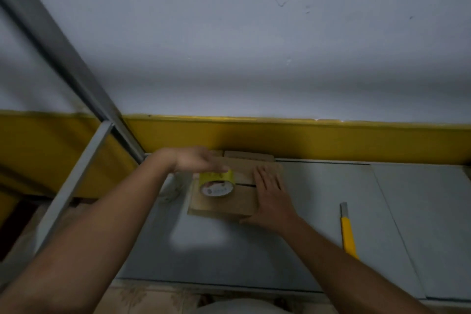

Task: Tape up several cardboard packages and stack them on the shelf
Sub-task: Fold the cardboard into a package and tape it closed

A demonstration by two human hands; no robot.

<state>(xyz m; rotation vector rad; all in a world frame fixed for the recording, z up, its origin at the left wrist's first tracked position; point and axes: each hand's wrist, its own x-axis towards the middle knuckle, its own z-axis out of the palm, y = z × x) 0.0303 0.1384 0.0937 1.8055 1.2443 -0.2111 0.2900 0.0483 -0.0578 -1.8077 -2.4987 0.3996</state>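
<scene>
A flat cardboard box (229,205) lies on the grey shelf surface (318,211) near the yellow wall band. Its two top flaps meet at a dark seam. A roll of yellow tape (216,183) stands on the box's left half. My left hand (197,160) is over the top of the roll, blurred, fingers reaching across it. My right hand (271,194) lies flat on the right part of the box, fingers straight, pressing the flap down.
A yellow utility knife (348,231) lies on the shelf to the right of the box. Another piece of cardboard (248,154) sits behind the box against the wall. A grey metal shelf post (76,178) slants at the left. A whitish object (173,186) sits left of the box.
</scene>
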